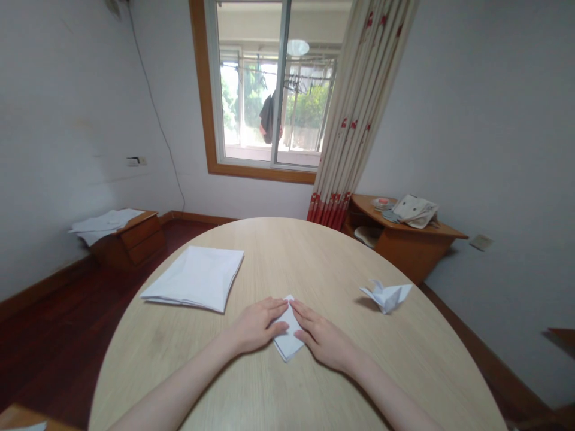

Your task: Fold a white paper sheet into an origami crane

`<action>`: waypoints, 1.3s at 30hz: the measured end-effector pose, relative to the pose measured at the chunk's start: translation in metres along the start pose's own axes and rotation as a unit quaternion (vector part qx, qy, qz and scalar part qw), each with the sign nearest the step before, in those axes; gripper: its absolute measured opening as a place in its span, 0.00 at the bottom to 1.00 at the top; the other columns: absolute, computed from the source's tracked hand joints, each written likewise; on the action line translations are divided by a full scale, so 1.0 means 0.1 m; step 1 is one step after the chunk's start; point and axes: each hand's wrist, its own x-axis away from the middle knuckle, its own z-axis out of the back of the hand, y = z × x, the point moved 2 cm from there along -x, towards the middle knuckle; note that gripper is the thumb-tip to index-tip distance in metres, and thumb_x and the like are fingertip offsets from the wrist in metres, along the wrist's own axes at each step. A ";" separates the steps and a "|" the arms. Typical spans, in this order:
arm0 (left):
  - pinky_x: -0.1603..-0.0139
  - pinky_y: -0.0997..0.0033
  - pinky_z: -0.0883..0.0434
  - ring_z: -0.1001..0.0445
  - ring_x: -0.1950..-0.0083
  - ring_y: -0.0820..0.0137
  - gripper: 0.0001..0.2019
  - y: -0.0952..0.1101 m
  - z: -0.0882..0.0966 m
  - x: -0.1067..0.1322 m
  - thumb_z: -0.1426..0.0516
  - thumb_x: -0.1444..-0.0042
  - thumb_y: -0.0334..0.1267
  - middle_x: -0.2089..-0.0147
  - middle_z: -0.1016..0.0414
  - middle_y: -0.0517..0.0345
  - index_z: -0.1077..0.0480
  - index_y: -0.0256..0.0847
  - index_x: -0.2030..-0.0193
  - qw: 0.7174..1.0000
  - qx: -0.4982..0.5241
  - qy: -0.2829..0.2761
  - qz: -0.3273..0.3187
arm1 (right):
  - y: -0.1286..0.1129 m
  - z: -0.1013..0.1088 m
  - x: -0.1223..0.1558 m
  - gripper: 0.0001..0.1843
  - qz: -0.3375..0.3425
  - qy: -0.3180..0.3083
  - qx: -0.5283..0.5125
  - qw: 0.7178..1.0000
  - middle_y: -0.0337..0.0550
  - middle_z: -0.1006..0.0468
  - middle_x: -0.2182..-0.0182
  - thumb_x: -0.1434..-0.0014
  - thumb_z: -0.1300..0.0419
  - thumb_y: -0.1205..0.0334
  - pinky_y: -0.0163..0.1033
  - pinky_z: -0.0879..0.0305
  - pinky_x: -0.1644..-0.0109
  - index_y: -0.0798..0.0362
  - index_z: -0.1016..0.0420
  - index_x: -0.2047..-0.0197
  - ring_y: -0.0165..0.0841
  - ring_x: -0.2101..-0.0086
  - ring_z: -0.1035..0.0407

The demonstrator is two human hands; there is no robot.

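Observation:
A small white folded paper [287, 341], kite-shaped with layered edges at its near end, lies on the table in front of me. My left hand [258, 326] rests on its left side, fingers stretched toward the far tip and thumb laid across the paper. From the right, my right hand [321, 335] presses the other edge in the same way, its fingertips near the tip and its thumb lower down. Both hands are open and flat against the paper. The fingers partly cover the paper's side edges.
On the round wooden table [278, 239], a stack of white paper sheets [195, 277] lies at the left. A folded paper crane [386, 296] stands at the right. Beyond are a corner desk [411, 248] with a bag [415, 211], a low drawer cabinet [142, 236] and a curtain [354, 108].

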 end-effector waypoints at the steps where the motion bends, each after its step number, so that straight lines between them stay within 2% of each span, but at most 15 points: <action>1: 0.34 0.58 0.43 0.38 0.35 0.63 0.23 -0.01 0.01 0.00 0.50 0.35 0.46 0.36 0.37 0.51 0.38 0.41 0.37 1.000 0.011 0.006 0.001 | -0.02 0.03 0.00 0.30 -0.001 -0.010 -0.007 1.000 0.51 0.50 0.33 0.37 0.46 0.61 0.50 0.54 0.31 0.55 0.46 0.33 0.39 0.34 0.55; 4: 0.36 0.60 0.40 0.36 0.37 0.64 0.22 -0.02 0.02 -0.01 0.55 0.33 0.46 0.38 0.33 0.51 0.34 0.39 0.39 0.998 0.053 0.023 0.021 | -0.04 0.09 0.01 0.46 -0.018 -0.044 -0.020 0.999 0.55 0.54 0.32 0.46 0.34 0.52 0.50 0.56 0.31 0.57 0.50 0.32 0.42 0.34 0.56; 6: 0.36 0.60 0.40 0.35 0.37 0.65 0.22 -0.02 0.02 -0.02 0.57 0.32 0.45 0.38 0.32 0.51 0.33 0.38 0.41 0.996 0.073 0.031 0.036 | -0.04 0.10 0.00 0.51 -0.019 -0.048 -0.028 0.998 0.55 0.53 0.32 0.51 0.31 0.50 0.50 0.56 0.31 0.57 0.50 0.32 0.43 0.34 0.56; 8: 0.35 0.61 0.40 0.35 0.37 0.65 0.23 -0.02 0.01 -0.02 0.57 0.33 0.45 0.39 0.32 0.50 0.32 0.37 0.41 0.995 0.081 0.035 0.046 | -0.02 0.10 0.00 0.51 -0.011 -0.040 -0.033 0.999 0.55 0.51 0.33 0.53 0.30 0.49 0.51 0.55 0.32 0.54 0.49 0.32 0.44 0.35 0.54; 13: 0.34 0.61 0.42 0.37 0.35 0.65 0.23 -0.06 -0.01 0.00 0.56 0.34 0.48 0.36 0.35 0.50 0.35 0.38 0.39 0.995 0.088 0.038 0.038 | 0.04 0.06 -0.01 0.43 0.014 -0.009 -0.041 0.999 0.52 0.48 0.34 0.49 0.33 0.51 0.51 0.53 0.33 0.50 0.44 0.34 0.42 0.36 0.51; 16: 0.34 0.59 0.43 0.39 0.34 0.63 0.27 -0.09 -0.01 0.01 0.54 0.35 0.53 0.35 0.38 0.49 0.38 0.39 0.37 0.995 0.093 0.037 0.025 | 0.05 0.07 -0.01 0.37 0.017 0.005 -0.053 0.998 0.51 0.45 0.34 0.45 0.35 0.52 0.51 0.52 0.33 0.50 0.41 0.35 0.42 0.36 0.49; 18: 0.34 0.57 0.44 0.41 0.33 0.60 0.32 -0.09 -0.01 0.01 0.50 0.39 0.58 0.33 0.40 0.48 0.40 0.39 0.35 0.995 0.094 0.030 0.011 | 0.05 0.08 -0.01 0.34 0.013 0.009 -0.055 0.998 0.51 0.44 0.35 0.44 0.36 0.53 0.52 0.51 0.33 0.50 0.39 0.36 0.42 0.36 0.48; 21: 0.33 0.55 0.46 0.44 0.32 0.56 0.43 -0.07 0.00 0.00 0.40 0.50 0.61 0.32 0.44 0.44 0.44 0.38 0.33 0.996 0.082 0.020 0.004 | 0.05 0.09 -0.01 0.32 0.011 0.010 -0.051 0.999 0.52 0.43 0.36 0.43 0.37 0.54 0.53 0.51 0.33 0.51 0.37 0.37 0.42 0.37 0.47; 23: 0.33 0.53 0.46 0.45 0.32 0.54 0.50 -0.04 0.00 0.00 0.35 0.59 0.59 0.32 0.45 0.42 0.47 0.39 0.32 0.998 0.066 0.020 0.006 | 0.05 0.09 -0.01 0.31 0.015 0.012 -0.052 0.998 0.52 0.42 0.36 0.42 0.37 0.55 0.53 0.51 0.33 0.52 0.37 0.37 0.42 0.37 0.47; 26: 0.34 0.50 0.45 0.45 0.32 0.52 0.55 -0.01 -0.02 -0.01 0.31 0.65 0.56 0.31 0.46 0.41 0.50 0.41 0.32 0.998 0.045 0.033 0.001 | 0.07 0.09 -0.01 0.30 0.020 0.018 -0.055 0.998 0.52 0.42 0.36 0.42 0.38 0.55 0.53 0.50 0.34 0.52 0.37 0.37 0.41 0.37 0.46; 33: 0.36 0.51 0.41 0.42 0.33 0.53 0.54 -0.01 -0.06 0.00 0.30 0.64 0.49 0.32 0.46 0.41 0.51 0.42 0.32 0.998 0.016 0.054 0.001 | 0.10 0.07 -0.01 0.29 0.020 0.025 -0.040 0.999 0.52 0.40 0.37 0.40 0.40 0.54 0.52 0.49 0.34 0.52 0.37 0.38 0.41 0.38 0.45; 39: 0.35 0.45 0.45 0.49 0.31 0.48 0.57 -0.01 -0.04 -0.01 0.29 0.67 0.50 0.30 0.52 0.38 0.53 0.42 0.32 0.997 0.021 0.068 -0.002 | 0.18 0.01 -0.01 0.26 0.035 0.064 -0.005 0.997 0.51 0.39 0.37 0.36 0.44 0.54 0.50 0.43 0.36 0.50 0.38 0.36 0.39 0.38 0.43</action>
